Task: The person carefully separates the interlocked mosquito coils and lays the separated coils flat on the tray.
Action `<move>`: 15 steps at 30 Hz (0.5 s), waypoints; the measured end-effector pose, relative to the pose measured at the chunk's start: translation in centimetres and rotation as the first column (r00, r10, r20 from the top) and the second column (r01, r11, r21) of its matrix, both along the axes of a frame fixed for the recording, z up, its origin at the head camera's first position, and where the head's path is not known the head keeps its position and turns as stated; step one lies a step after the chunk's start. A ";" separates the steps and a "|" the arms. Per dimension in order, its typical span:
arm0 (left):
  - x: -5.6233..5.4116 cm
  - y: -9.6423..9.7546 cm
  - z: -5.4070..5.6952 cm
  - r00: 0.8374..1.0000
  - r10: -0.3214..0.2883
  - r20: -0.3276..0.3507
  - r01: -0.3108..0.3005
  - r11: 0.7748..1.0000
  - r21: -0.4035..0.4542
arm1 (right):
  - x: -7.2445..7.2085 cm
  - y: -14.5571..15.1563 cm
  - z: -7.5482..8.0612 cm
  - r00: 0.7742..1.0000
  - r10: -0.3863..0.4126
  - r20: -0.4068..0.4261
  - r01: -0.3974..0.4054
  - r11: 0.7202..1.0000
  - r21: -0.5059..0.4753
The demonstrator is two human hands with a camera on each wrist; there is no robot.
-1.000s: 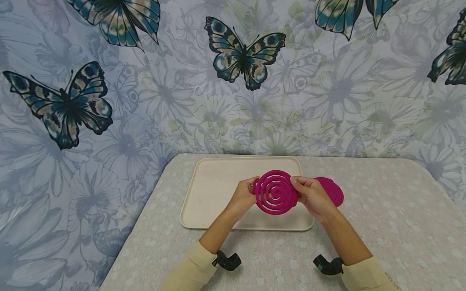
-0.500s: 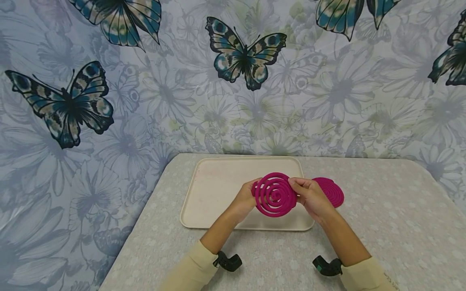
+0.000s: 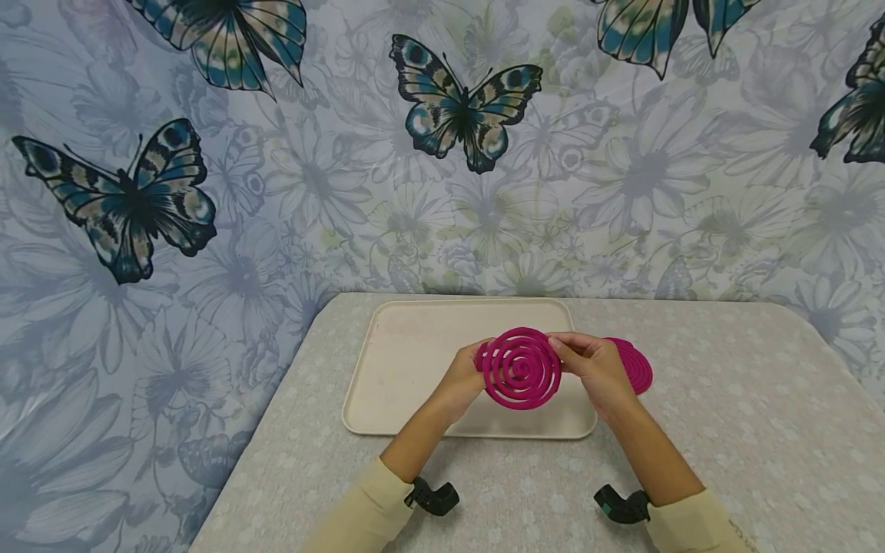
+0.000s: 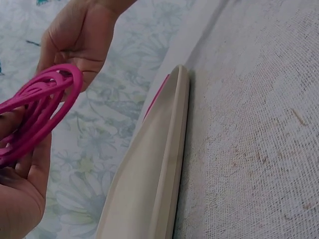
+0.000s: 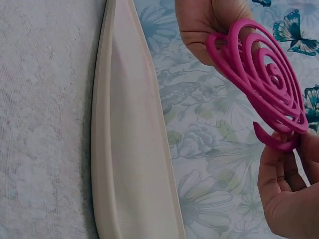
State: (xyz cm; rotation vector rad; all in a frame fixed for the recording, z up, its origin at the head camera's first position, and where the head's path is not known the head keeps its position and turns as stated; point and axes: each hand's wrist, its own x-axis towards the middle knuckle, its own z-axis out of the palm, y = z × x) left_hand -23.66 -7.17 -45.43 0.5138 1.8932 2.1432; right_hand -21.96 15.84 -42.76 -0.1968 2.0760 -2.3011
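A magenta spiral coil (image 3: 522,369) of thick cord is held up in front of the tray, its rings standing apart with gaps between them. My left hand (image 3: 465,382) grips its left edge, the fingers partly hidden behind the rings. At the opposite edge, my right hand (image 3: 596,369) pinches the coil between thumb and fingers. In the right wrist view, one short curved end (image 5: 271,138) of the cord sticks out beside the right fingertips. A second magenta coil (image 3: 634,367), flat and tightly wound, lies on the table, partly covered by the right hand.
A cream rectangular tray (image 3: 415,369) lies on the table (image 3: 747,415) beneath and behind the hands. A butterfly-patterned backdrop (image 3: 332,192) hangs along the table's far edge. Each wrist wears a black camera mount (image 3: 435,498).
The held coil has dropped a little and shifted slightly left. My right hand has changed its hold near the upper right edge and risen slightly. The left hand keeps its grip.
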 end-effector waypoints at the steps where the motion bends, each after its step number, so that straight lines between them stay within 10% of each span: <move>1: 0.0 0.0 0.0 1.000 -0.001 0.000 0.001 1.000 -0.001 | 0.0 0.0 0.0 1.000 0.000 -0.002 0.000 1.000 -0.002; 15: 0.4 0.8 -0.7 0.999 -0.033 -0.013 0.033 0.999 0.041 | 0.1 -0.2 -0.4 0.993 0.115 0.033 -0.109 0.983 -0.145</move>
